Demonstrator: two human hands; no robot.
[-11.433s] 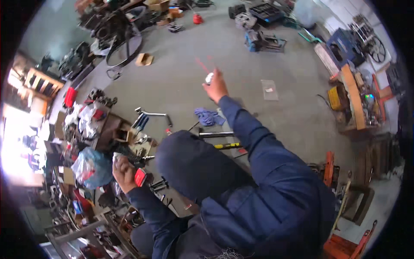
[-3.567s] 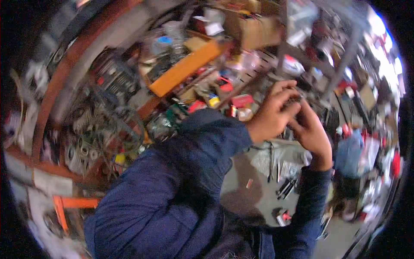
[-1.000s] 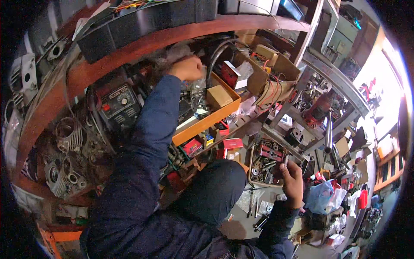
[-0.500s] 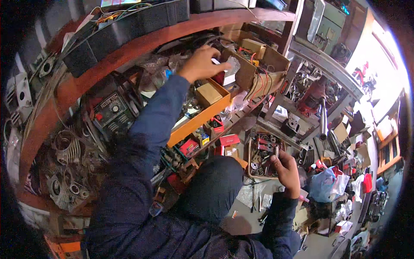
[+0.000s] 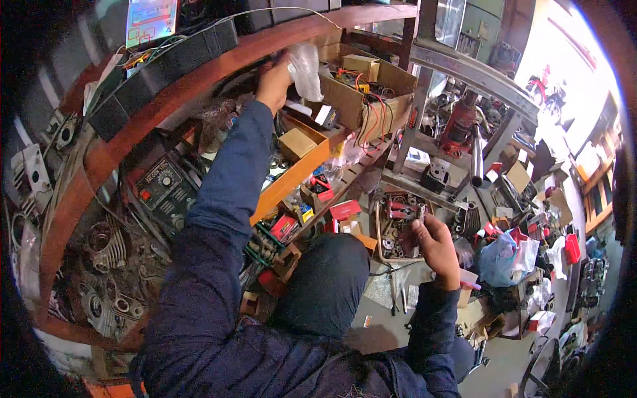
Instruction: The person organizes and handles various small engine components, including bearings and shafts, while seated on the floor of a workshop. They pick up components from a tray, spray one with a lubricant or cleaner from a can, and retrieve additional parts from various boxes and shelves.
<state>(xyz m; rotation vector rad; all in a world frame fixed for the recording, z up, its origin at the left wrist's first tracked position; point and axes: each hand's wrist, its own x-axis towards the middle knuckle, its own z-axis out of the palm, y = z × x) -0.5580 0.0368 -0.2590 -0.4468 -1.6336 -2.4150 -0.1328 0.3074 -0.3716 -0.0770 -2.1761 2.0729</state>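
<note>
Left hand [image 5: 273, 85] grasps a crumpled clear plastic wrap [image 5: 306, 73], fingers partly hidden, near the red-brown shelf beam [image 5: 192, 83] and just beside an open cardboard box [image 5: 345, 109] with wires. Orange tray [image 5: 292, 184] sits below that wrist. Right hand [image 5: 438, 251] has a small metal part [image 5: 422, 212] pinched in its fingers, above a rectangular tray [image 5: 379, 239] of loose parts. Grey steel frame [image 5: 474, 74] with a red bottle jack [image 5: 458, 129] crowds the far side; bent knee [image 5: 325, 278] stands between the forearms
</note>
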